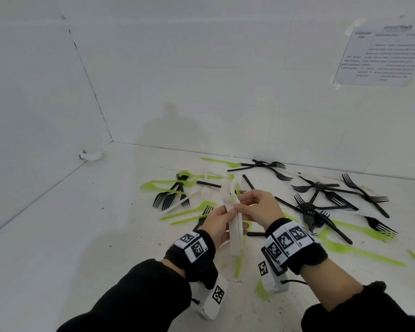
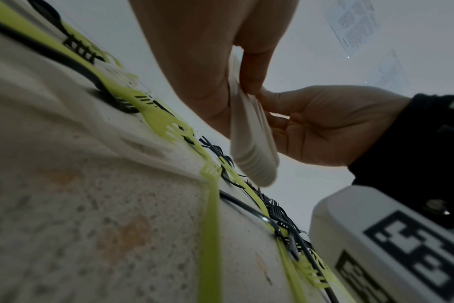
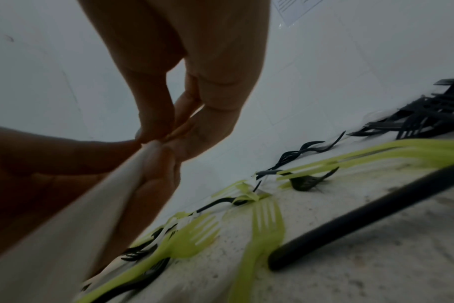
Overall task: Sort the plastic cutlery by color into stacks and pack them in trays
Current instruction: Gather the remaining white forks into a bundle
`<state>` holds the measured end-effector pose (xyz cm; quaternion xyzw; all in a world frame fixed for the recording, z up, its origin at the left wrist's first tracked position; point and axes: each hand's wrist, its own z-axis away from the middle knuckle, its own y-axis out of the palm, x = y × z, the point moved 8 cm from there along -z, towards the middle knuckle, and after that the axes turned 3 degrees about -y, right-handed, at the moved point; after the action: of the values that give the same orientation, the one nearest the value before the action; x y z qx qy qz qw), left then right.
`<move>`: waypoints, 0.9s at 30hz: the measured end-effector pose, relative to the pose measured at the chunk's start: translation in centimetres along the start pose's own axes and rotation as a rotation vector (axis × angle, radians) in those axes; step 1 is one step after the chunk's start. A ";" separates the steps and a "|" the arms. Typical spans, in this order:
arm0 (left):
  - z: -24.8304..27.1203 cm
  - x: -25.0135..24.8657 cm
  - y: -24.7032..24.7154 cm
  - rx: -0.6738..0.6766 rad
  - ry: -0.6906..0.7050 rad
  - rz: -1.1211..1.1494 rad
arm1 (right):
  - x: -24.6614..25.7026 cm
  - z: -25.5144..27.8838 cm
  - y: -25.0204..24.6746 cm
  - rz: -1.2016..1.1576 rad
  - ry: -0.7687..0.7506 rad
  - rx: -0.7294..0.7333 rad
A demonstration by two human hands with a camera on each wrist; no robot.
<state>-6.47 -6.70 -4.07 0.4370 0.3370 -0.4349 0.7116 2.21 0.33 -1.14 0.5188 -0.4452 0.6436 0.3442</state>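
Low in the middle of the head view, our left hand [image 1: 216,224] grips the white cutlery stack [image 1: 235,236] upright while our right hand [image 1: 256,207] pinches its top to square it, above green forks [image 1: 189,212] and black forks [image 1: 321,200] scattered on the counter [image 1: 82,236].

printed sheet [image 1: 383,55] taped on right wall | white lump [image 1: 92,156] in left floor corner

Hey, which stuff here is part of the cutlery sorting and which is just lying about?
Part of the job:
- white cutlery stack, held by left hand and right hand
- green forks
- black forks

Just there:
- taped paper sheet on the wall
- wrist camera bands
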 end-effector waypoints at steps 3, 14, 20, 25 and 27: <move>0.0 -0.2 -0.7 -0.007 0.004 0.017 | -0.3 -0.5 1.1 0.072 -0.006 0.066; -0.6 -0.4 -4.0 -0.195 -0.018 0.063 | 3.0 -6.6 3.5 0.516 -0.025 0.093; -1.0 0.1 -6.4 -0.300 -0.043 0.030 | 3.3 -9.5 12.0 0.833 -0.278 0.542; -1.6 0.7 -7.5 -0.352 -0.076 0.031 | 0.9 -9.8 15.4 1.071 -0.252 0.791; -1.7 0.8 -7.6 -0.358 -0.085 0.030 | 0.6 -10.3 15.6 1.228 -0.302 0.814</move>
<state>-13.28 -7.19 -7.96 0.2896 0.3720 -0.3756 0.7979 -15.75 4.18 -4.60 0.3462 -0.4238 0.7555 -0.3602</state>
